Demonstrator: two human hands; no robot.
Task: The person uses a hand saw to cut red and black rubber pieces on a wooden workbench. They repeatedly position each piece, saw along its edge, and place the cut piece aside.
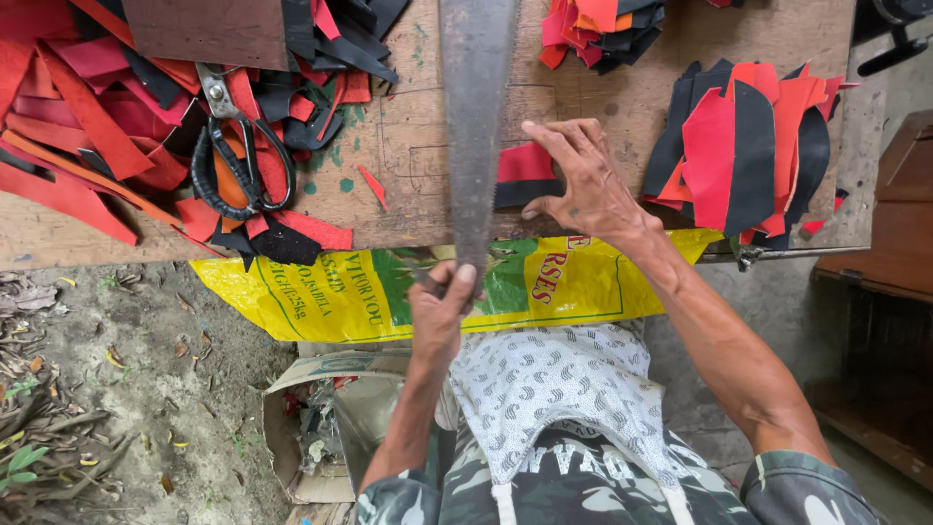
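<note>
An outdoor work spot in daylight: a worn, scratched wooden workbench [408, 146] stretches across the top of the view, with a yellow and green woven plastic sack [583, 282] hanging over its front edge. Below at left lies bare dirt ground [117, 389] scattered with dry leaves and twigs, and an open cardboard box [321, 428] of scraps sits there. At right stands a dark brown wooden cabinet [894, 253].

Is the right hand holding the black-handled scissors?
No, the right hand presses flat on red and black pieces on the wooden table, while the scissors lie untouched on the scrap pile far to the left.
</note>
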